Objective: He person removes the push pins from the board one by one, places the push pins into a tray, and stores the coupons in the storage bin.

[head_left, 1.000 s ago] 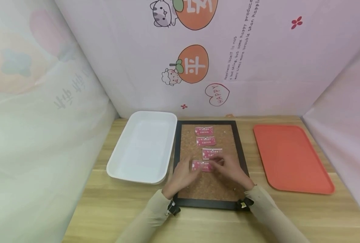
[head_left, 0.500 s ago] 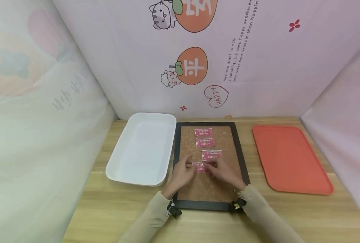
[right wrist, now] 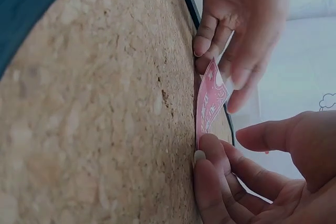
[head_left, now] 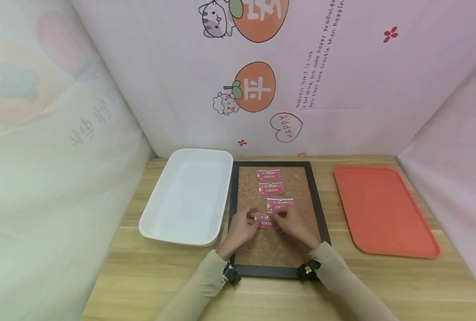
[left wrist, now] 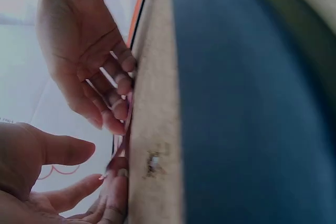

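Observation:
A pink printed coupon (head_left: 265, 222) lies lowest in a column on a framed cork board (head_left: 275, 249), a small pale pin at its top edge. My left hand (head_left: 241, 229) is at its left end, fingertips right by the paper. In the right wrist view that end of the coupon (right wrist: 212, 98) bends up from the cork beside the left fingers. My right hand (head_left: 298, 227) touches the coupon's right end with its fingertips; its thumb (right wrist: 262, 135) stands apart. The left thumb (left wrist: 68, 150) is likewise apart from the other fingers.
Above, other pink coupons (head_left: 271, 189) are fixed to the cork with pins. A deep white tray (head_left: 189, 196) stands left of the board and a flat red tray (head_left: 386, 209) right of it. Printed cloth (head_left: 342, 129) walls the table's back and sides.
My right hand has moved left and slightly inward, from near the third coupon to the right end of the lowest one. The left hand has shifted only a little at the left end.

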`<state>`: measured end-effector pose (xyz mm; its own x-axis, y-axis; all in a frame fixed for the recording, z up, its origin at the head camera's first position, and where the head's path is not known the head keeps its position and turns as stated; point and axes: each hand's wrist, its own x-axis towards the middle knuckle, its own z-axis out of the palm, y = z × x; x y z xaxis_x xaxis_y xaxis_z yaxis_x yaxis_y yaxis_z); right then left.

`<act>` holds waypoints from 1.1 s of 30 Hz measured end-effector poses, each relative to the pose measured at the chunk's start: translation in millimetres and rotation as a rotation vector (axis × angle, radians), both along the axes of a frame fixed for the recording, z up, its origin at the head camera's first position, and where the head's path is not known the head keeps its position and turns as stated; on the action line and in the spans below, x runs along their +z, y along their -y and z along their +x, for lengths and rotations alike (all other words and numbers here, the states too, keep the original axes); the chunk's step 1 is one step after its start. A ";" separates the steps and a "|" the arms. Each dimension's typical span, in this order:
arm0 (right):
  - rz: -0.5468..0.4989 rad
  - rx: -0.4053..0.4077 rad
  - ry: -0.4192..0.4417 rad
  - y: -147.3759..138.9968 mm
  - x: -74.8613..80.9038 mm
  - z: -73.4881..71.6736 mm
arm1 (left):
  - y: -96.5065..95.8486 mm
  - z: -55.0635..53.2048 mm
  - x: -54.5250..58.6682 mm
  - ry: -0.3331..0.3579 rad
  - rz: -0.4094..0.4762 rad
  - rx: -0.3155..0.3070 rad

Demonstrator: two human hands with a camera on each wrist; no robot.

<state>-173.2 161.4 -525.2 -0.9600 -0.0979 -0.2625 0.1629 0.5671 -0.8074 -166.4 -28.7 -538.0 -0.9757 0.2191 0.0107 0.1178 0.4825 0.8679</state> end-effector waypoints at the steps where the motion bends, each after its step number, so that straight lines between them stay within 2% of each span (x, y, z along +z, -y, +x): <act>1: 0.004 -0.008 0.004 0.1 -0.2 -0.5 | -0.1 -0.2 -1.3 0.006 -0.009 -0.002; 7: 0.037 -0.032 0.004 2.2 -1.6 -3.5 | 0.4 -1.6 -5.4 -0.007 -0.043 -0.025; 11: 0.050 -0.052 0.001 5.0 -2.3 -4.7 | 0.2 -2.1 -4.0 -0.028 -0.045 -0.035; 15: 0.052 -0.064 0.009 7.6 -3.6 -7.2 | -0.8 -1.7 -0.5 -0.014 -0.050 -0.026; 24: 0.101 -0.035 0.000 9.7 -1.8 -14.4 | -2.8 -4.9 5.9 -0.005 -0.076 -0.004; 33: 0.102 -0.008 0.027 9.2 -1.1 -14.9 | -2.3 -4.0 3.7 -0.002 -0.079 0.003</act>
<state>-188.1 152.2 -526.3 -0.9529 -0.0613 -0.2969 0.1892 0.6450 -0.7404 -170.4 -26.4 -534.3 -0.9764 0.2160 -0.0041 0.1182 0.5497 0.8270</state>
